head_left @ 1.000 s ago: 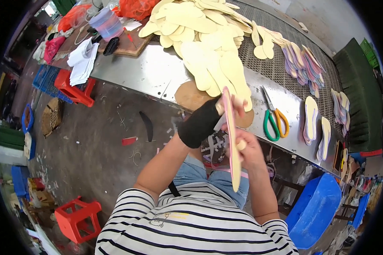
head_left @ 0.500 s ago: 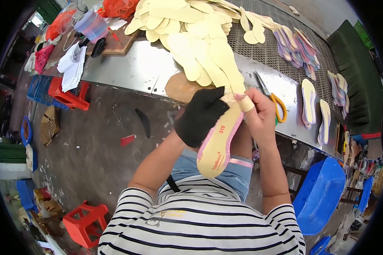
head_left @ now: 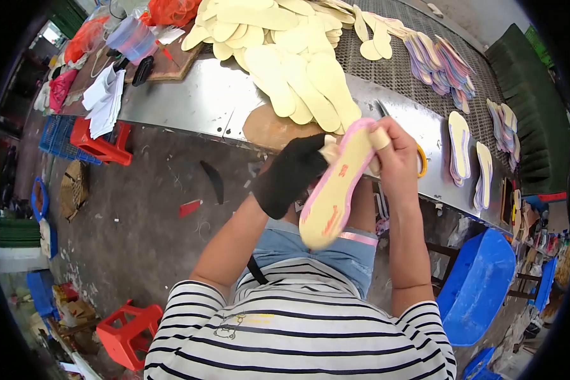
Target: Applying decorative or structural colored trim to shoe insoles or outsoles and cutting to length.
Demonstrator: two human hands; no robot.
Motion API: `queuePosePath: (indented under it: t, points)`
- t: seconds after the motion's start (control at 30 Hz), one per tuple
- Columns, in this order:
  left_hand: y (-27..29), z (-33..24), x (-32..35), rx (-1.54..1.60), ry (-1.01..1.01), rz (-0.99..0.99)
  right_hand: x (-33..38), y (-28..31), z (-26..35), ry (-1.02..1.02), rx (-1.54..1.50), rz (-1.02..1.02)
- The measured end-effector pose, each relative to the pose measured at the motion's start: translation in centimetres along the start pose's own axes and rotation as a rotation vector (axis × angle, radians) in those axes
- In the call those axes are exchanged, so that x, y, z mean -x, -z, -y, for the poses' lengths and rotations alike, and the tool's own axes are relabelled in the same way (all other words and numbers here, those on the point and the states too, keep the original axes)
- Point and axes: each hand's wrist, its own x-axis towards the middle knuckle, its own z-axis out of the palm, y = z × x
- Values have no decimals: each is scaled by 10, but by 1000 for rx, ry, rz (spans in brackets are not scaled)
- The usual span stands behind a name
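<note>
My right hand [head_left: 397,161], with a cream wrap on one finger, grips the upper right edge of a cream insole [head_left: 344,183]. The insole has a pink rim and red print, and hangs slanted over my lap. Close by its left edge is my left hand [head_left: 290,174] in a black glove, its fingers closed. A small pale bit [head_left: 329,149] shows at those fingertips; whether it is a finger cover or a scrap I cannot tell. Behind, on the metal table, lies a large heap of plain cream insoles [head_left: 297,76].
Scissors with an orange handle [head_left: 422,161] lie behind my right hand. Small stacks of finished-looking insoles [head_left: 459,145] stand on the table [head_left: 190,104] at the right, more on the mesh surface [head_left: 396,69]. A brown board [head_left: 269,128] is at the table edge; a blue tub [head_left: 478,288] stands lower right.
The insole's upper end has come free of my left hand's fingers and shows fully. My left hand has shifted slightly left; my right hand holds the insole a little higher and further right.
</note>
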Motion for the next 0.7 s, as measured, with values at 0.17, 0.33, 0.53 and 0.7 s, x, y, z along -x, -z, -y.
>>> queuePosePath:
  t: [0.17, 0.33, 0.53, 0.7]
  points:
    - [-19, 14, 9, 617, 310, 5, -3, 7, -15, 20, -338, 24]
    - [-2, 32, 16, 197, 240, 245, 3, 11, -7, -206, -121, -85]
    - [-4, 36, 10, -181, 260, 253, 15, 47, -20, -232, -27, 50]
    - [-8, 30, 13, -338, 116, 218, 20, 47, -19, -196, 28, 16]
